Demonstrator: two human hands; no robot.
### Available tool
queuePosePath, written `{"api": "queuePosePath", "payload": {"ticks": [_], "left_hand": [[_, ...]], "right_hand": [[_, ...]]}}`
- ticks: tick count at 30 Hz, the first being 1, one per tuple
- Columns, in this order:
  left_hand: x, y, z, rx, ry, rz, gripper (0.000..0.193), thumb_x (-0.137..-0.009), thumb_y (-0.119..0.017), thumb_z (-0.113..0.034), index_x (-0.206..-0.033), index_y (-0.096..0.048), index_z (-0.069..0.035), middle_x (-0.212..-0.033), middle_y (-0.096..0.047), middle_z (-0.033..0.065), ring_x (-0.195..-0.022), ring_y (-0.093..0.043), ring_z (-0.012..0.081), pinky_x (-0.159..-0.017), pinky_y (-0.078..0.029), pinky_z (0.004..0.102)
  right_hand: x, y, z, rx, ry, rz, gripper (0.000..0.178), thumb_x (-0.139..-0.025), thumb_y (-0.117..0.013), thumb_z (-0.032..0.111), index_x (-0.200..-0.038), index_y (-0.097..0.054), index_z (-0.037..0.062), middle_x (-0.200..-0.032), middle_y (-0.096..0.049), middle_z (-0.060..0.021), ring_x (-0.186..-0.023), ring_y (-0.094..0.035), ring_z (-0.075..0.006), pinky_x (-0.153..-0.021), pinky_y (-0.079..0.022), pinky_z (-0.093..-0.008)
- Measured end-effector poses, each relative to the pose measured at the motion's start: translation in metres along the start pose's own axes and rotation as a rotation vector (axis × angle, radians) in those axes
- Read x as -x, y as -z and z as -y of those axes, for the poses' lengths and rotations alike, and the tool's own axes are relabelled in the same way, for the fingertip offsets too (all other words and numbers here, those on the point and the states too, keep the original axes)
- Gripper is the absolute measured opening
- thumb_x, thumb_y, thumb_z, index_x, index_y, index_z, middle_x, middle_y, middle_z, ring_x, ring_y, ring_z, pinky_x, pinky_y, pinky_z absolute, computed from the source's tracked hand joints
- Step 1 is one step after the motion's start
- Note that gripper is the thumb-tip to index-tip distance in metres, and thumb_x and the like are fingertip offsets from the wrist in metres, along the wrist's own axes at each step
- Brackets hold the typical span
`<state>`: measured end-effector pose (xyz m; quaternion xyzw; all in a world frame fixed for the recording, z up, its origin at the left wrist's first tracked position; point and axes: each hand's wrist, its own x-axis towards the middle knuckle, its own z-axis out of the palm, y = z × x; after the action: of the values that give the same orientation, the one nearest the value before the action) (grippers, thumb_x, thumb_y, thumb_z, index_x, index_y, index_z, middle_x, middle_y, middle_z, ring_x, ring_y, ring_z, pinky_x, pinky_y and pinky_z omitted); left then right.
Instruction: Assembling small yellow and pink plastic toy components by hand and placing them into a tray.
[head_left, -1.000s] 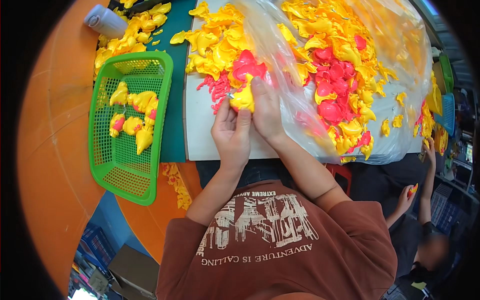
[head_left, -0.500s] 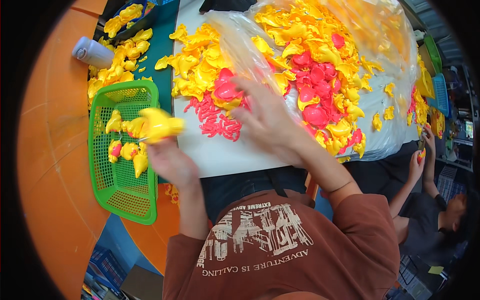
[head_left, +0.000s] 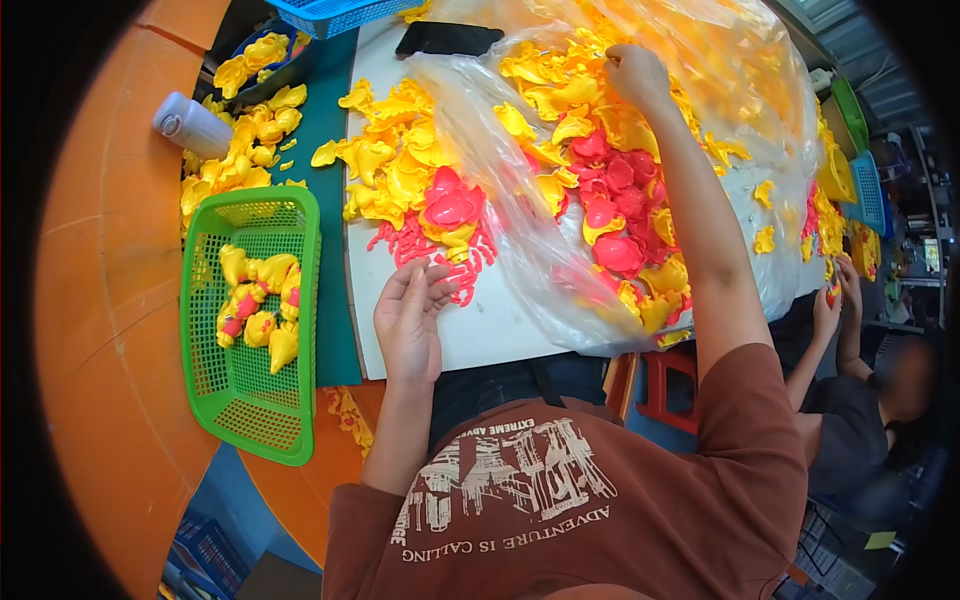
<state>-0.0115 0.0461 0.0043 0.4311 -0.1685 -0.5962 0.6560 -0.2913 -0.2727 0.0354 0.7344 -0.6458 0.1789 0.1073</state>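
Observation:
My left hand is raised over the near left edge of the white tabletop, below the pink strips. Its fingers are loosely curled and apart, with nothing I can make out in them. Far off, my right hand reaches over the pile of yellow moulded pieces. Its fingers are bent together at the pile, and what they hold is hidden. Pink cup-shaped pieces lie below that arm. In the green basket at left rest several yellow-and-pink figures.
Clear plastic sheeting runs across the table between the heaps. A black flat object lies at the back. At far left stands a pale bottle beside more yellow pieces. Another person's hands work at right, near a red stool.
The yellow figure from my left hand now lies in the green basket, and that hand has moved right. My right hand has gone forward to the far yellow pile. The plastic sheeting has shifted nearer.

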Motion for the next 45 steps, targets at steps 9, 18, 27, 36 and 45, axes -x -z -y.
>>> {"api": "queuePosePath", "payload": {"ticks": [9,18,27,36,45], "left_hand": [[-0.019,-0.005,-0.009,-0.305,-0.304,-0.062,0.029,-0.093,-0.052,-0.012,-0.119,-0.048,0.000,-0.109,-0.057,0.0125,-0.091,-0.060,0.0169,-0.076,-0.049,0.0281],[-0.023,0.012,-0.009,0.033,0.192,0.095,0.027,-0.094,-0.047,-0.015,-0.119,-0.049,-0.003,-0.097,-0.063,0.0115,-0.072,-0.064,0.0177,-0.056,-0.049,0.0258],[-0.014,0.015,0.000,0.007,0.155,-0.018,0.024,-0.092,-0.050,-0.009,-0.114,-0.048,-0.001,-0.095,-0.061,0.0105,-0.067,-0.060,0.0144,-0.055,-0.048,0.0244],[-0.008,0.003,0.002,-0.072,0.073,0.051,0.026,-0.091,-0.048,-0.003,-0.117,-0.044,0.000,-0.099,-0.060,0.0092,-0.078,-0.060,0.0133,-0.066,-0.050,0.0263],[0.002,-0.014,0.000,-0.131,-0.002,0.073,0.023,-0.093,-0.048,-0.005,-0.114,-0.043,0.001,-0.096,-0.059,0.0083,-0.077,-0.059,0.0124,-0.067,-0.049,0.0248]], "right_hand": [[0.058,0.071,0.099,-0.634,0.493,-0.146,0.016,-0.078,-0.064,0.008,-0.093,-0.067,0.0044,-0.085,-0.068,-0.0108,-0.078,-0.065,-0.0240,-0.072,-0.051,-0.0329],[0.154,0.075,0.157,-0.746,0.460,0.442,0.015,-0.078,-0.064,0.008,-0.091,-0.066,0.0015,-0.086,-0.066,-0.0115,-0.078,-0.063,-0.0253,-0.068,-0.049,-0.0345],[0.191,0.045,0.150,-0.374,0.838,0.450,0.017,-0.072,-0.056,0.009,-0.085,-0.066,0.0053,-0.088,-0.056,-0.0065,-0.088,-0.056,-0.0220,-0.077,-0.046,-0.0331],[0.185,0.064,0.153,-0.998,0.578,0.303,0.019,-0.065,-0.069,0.001,-0.083,-0.064,0.0038,-0.091,-0.063,-0.0082,-0.086,-0.060,-0.0251,-0.073,-0.049,-0.0334],[0.199,0.078,0.175,-0.858,0.803,-0.006,0.024,-0.063,-0.071,-0.002,-0.086,-0.063,0.0006,-0.089,-0.062,-0.0098,-0.087,-0.058,-0.0278,-0.074,-0.049,-0.0361]]}}
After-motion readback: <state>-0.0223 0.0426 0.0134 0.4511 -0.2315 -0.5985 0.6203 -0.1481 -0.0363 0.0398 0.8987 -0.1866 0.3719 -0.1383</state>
